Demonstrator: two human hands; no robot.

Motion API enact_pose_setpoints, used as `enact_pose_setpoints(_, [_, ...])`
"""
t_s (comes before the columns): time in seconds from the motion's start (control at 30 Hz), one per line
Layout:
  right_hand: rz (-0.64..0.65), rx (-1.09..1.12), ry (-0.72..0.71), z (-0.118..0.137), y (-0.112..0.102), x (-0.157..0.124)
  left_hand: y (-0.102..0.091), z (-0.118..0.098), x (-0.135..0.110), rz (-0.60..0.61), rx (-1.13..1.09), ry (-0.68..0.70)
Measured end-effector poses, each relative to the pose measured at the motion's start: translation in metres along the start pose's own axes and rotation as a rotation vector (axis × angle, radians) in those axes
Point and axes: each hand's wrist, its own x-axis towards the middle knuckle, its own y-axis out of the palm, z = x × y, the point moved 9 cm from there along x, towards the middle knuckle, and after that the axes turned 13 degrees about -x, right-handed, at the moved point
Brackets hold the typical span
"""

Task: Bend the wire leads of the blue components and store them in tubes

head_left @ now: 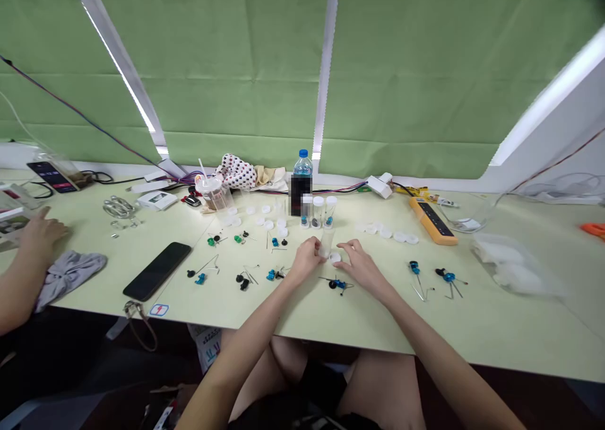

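My left hand [306, 258] is closed round the base of a small clear vial [326, 242] standing on the pale green table [331, 316]. My right hand [360, 265] pinches a white cap [335, 257] right beside the vial. A blue and black component with wire legs [337, 284] lies just in front of both hands. Three capped vials [317, 210] with small parts inside stand behind the hands, next to a water bottle [302, 181].
Loose white caps [387, 233] and several small components [244, 281] are scattered over the table. A black phone [157, 270] lies at the left, a yellow meter [433, 220] and a plastic bag [510, 267] at the right. Another person's hand [40, 234] rests at the far left.
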Motion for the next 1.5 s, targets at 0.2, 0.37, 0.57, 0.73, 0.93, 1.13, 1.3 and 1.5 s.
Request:
enact_pose_setpoints(0.2, [0.074,0.060,-0.052,-0.003,0.019,0.017,0.000,0.000,0.001,0.012,0.036,-0.010])
enact_pose_setpoints(0.37, [0.050,0.034,-0.010,-0.015,0.015,0.010,-0.002,-0.003,-0.003,0.000,0.055,0.007])
enact_pose_setpoints(0.57, [-0.165,0.085,-0.077,-0.009,-0.032,-0.014,-0.031,-0.026,-0.034,-0.145,0.230,0.104])
enact_pose_setpoints(0.73, [0.041,0.141,-0.296,0.016,-0.017,-0.038,-0.014,-0.041,-0.071,-0.026,0.178,0.152])
enact_pose_setpoints(0.93, [0.075,0.071,-0.354,0.027,0.001,-0.045,0.021,-0.037,-0.089,0.019,0.154,0.104])
enact_pose_setpoints(1.13, [-0.005,0.043,-0.292,0.011,-0.001,-0.040,0.028,-0.037,-0.089,-0.034,0.203,0.091])
enact_pose_setpoints(1.3, [-0.013,-0.043,-0.199,-0.005,0.005,-0.036,0.022,-0.035,-0.092,-0.056,0.093,0.086])
enact_pose_setpoints(1.5, [-0.084,-0.070,-0.240,0.000,-0.004,-0.050,0.010,-0.023,-0.099,-0.053,-0.437,-0.020])
